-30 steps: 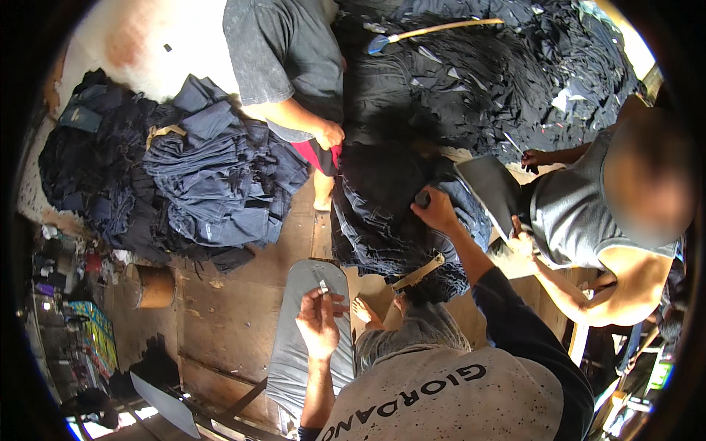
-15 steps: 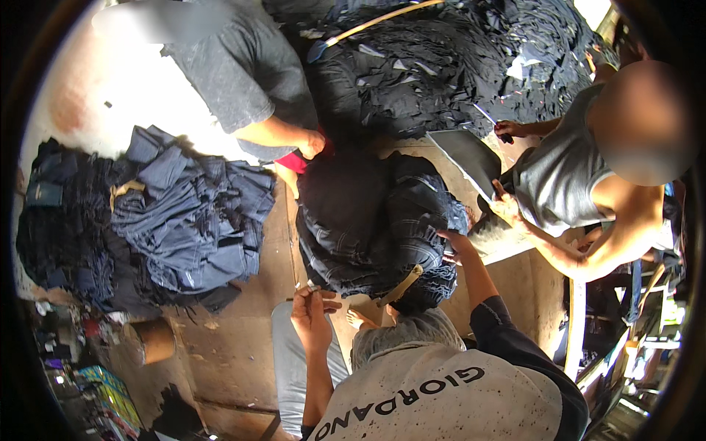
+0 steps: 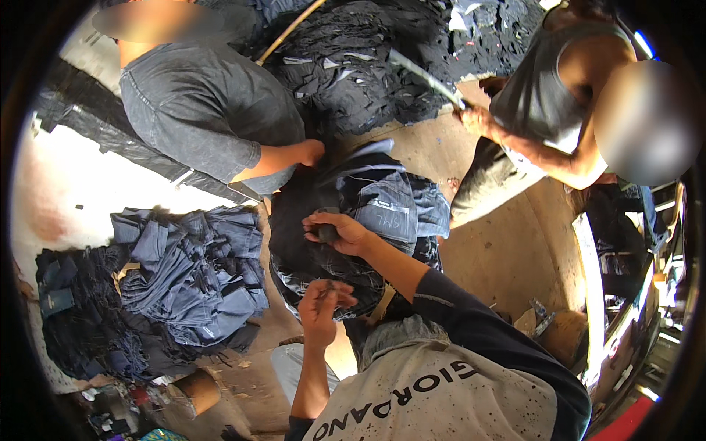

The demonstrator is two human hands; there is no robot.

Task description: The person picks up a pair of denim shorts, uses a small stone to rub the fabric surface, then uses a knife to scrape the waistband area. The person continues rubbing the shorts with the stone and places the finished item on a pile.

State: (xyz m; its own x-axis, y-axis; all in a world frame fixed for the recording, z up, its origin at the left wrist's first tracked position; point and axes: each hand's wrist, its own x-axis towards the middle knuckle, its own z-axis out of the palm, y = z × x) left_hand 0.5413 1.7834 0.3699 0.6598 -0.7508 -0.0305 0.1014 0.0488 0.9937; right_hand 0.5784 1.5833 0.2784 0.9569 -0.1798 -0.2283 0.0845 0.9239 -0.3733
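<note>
A big bundle of dark denim pieces (image 3: 426, 206) stands in front of me, with a lighter blue panel (image 3: 393, 195) bearing pale handwritten marks laid over its top. Over the middle of the bundle, my right hand (image 3: 338, 231) is closed, its fingers curled around something small and dark that I cannot make out. My left hand (image 3: 322, 309) is raised at the bundle's near edge, fingers bent together; what they hold, if anything, is hidden. A tan strip of cloth (image 3: 384, 301) shows at the bundle's near side.
A pile of blue denim pieces (image 3: 198, 272) lies to the left. Dark scraps (image 3: 353, 66) heap up at the back. A person in grey (image 3: 206, 110) reaches to the bundle's far side. Another person (image 3: 544, 95) holds a long pale object (image 3: 426, 77) on the right. A brown roll (image 3: 195, 393) lies lower left.
My right hand has moved from the bundle's right side to over its middle. The lighter panel now shows on top. The person on the right has turned, and the dark sheet is no longer seen.
</note>
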